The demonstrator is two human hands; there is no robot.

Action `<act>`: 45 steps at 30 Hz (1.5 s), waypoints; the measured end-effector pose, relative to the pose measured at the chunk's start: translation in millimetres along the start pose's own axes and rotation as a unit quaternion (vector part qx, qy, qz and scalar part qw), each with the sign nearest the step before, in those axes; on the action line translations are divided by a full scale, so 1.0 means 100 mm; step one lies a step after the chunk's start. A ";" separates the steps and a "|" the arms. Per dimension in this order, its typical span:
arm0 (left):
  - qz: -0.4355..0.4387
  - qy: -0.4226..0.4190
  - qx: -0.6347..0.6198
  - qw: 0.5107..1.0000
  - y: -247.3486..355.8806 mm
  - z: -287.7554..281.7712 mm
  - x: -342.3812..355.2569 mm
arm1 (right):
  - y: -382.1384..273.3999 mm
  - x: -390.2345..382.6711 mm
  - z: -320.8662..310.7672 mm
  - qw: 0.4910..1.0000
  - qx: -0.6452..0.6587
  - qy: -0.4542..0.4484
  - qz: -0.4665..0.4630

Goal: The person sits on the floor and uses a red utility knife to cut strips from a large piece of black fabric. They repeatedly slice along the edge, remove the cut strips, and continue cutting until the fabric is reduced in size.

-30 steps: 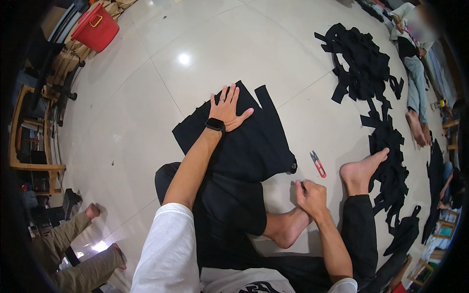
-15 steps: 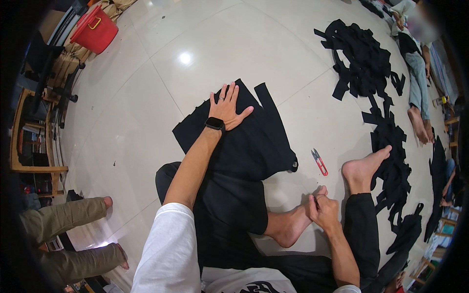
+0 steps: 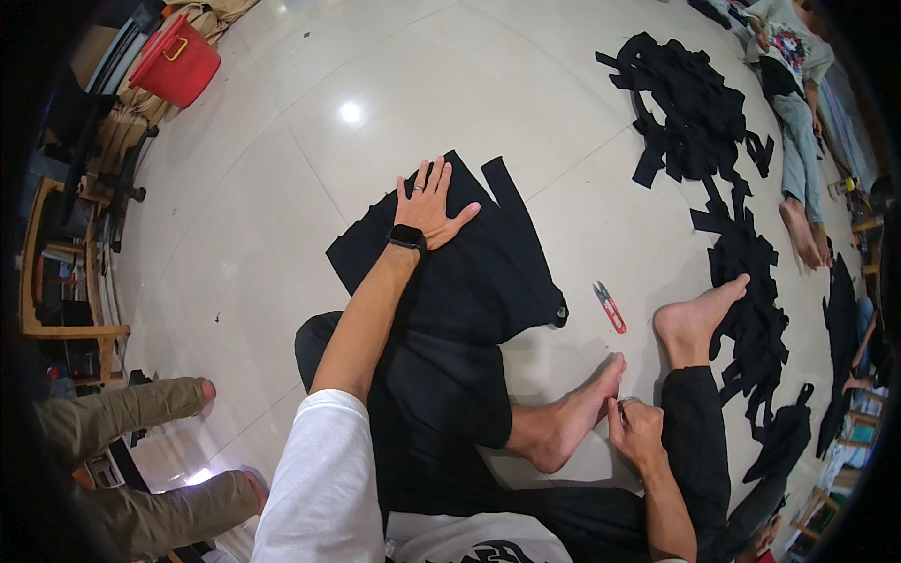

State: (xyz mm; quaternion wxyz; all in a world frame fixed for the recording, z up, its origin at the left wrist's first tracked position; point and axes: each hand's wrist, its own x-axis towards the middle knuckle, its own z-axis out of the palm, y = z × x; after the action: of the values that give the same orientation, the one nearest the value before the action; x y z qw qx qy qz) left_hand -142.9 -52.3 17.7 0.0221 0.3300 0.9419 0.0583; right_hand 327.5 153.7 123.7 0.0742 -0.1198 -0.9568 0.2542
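My left hand (image 3: 434,208), with a dark watch at the wrist, lies spread and flat on black fabric (image 3: 479,281) that stretches over the floor by my bent leg. A narrow fabric strip sticks up at its upper right. My right hand (image 3: 635,427) is closed beside my bare foot (image 3: 572,432), around something small and dark that I cannot make out. Red-handled thread snips (image 3: 610,307) lie on the floor between the fabric and my other foot (image 3: 694,324).
Heaped black fabric strips (image 3: 685,108) trail down the right side. A person (image 3: 798,141) sits at the upper right; another's legs (image 3: 131,418) reach in from the lower left. A red tub (image 3: 183,66) and wooden chair (image 3: 75,330) stand at left, on the tiled floor (image 3: 235,216).
My closed right hand has moved right and down, away from the black fabric. My left hand stays pressed in place. The other person's legs at lower left have shifted.
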 end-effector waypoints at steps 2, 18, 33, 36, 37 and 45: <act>0.000 -0.003 0.004 1.000 0.00 -0.01 0.00 | 0.00 -0.06 -0.03 1.000 0.002 0.002 -0.001; -0.008 -0.022 0.011 1.000 0.01 -0.01 0.01 | 0.08 -0.49 -0.21 0.999 -0.019 -0.027 0.035; -0.011 -0.034 0.015 0.999 0.00 0.01 0.03 | 0.03 -0.72 -0.40 0.992 -0.008 -0.071 0.099; -0.003 -0.024 0.017 1.000 0.01 0.00 0.01 | -0.01 -0.56 -0.46 0.952 0.082 -0.243 0.166; -0.003 -0.022 0.022 1.000 0.02 0.00 0.00 | -0.03 -0.44 -0.44 0.907 0.145 -0.346 0.191; 0.005 -0.019 0.038 0.999 0.06 -0.05 -0.02 | -0.50 1.64 0.30 0.659 0.717 0.020 0.226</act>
State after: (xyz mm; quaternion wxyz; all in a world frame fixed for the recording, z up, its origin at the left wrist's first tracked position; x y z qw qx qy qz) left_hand -138.5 -49.3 23.0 0.0270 0.3367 0.9411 0.0161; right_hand 154.6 141.0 136.1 0.0962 -0.2476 -0.4202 0.8677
